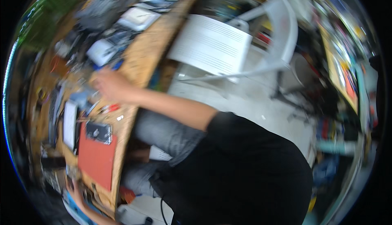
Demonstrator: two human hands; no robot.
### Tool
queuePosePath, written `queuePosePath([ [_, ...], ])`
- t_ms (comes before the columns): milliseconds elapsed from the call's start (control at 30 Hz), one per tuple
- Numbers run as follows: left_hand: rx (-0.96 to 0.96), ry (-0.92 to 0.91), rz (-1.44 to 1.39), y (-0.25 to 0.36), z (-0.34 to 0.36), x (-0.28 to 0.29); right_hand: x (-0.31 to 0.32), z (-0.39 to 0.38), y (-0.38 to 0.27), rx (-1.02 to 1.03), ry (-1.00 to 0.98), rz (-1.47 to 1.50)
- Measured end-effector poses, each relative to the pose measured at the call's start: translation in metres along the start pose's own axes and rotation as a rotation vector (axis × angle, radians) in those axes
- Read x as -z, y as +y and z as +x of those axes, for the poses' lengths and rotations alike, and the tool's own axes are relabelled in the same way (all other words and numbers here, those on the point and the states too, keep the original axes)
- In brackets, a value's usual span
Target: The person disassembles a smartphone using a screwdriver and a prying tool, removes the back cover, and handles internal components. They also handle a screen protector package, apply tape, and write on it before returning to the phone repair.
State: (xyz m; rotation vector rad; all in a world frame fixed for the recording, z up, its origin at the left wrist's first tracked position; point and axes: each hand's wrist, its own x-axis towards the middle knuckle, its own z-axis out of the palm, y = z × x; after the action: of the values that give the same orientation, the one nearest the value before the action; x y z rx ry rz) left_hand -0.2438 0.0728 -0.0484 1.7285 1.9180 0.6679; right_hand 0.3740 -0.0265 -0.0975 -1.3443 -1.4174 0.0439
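My right hand [109, 85] reaches over the cluttered part of the wooden workbench. Its fingers are smeared by motion, and whether they hold anything is unclear. Close by it lie a blue item and small clear and grey pieces that I cannot make out. At the lower left, my left hand [76, 194] has its fingers stretched out and apart beside small tools and parts; I see nothing held in it. Between the hands, a dark smartphone [99, 132] with a bright frame rests on the far end of a red-orange mat [97, 159].
A narrow white box [70, 123] lies beside the mat. White devices [139, 18] and a grey bundle [104, 10] crowd the bench [143, 59] further up. A white plastic chair [283, 37] stands to the right, beside a large white slatted panel [210, 45]. Packed shelves line the far right.
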Motion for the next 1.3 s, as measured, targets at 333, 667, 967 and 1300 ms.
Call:
queuePosePath([
  [333,-0.22,0.122,0.356,0.042,-0.002,0.032,0.112,-0.084,-0.033,0.194,0.168,-0.038],
  [667,-0.647,0.179,0.187,0.155,-0.151,-0.076,0.421,-0.387,0.024,-0.569,-0.468,-0.6],
  [967,-0.798,0.183,0.68,0.236,-0.369,-0.307,0.643,-0.528,0.232,-1.392,0.375,-1.087],
  [1300,-0.692,-0.666,-0.066,0.399,-0.481,-0.453,0.71,-0.589,0.29,-1.789,0.419,-1.056],
])
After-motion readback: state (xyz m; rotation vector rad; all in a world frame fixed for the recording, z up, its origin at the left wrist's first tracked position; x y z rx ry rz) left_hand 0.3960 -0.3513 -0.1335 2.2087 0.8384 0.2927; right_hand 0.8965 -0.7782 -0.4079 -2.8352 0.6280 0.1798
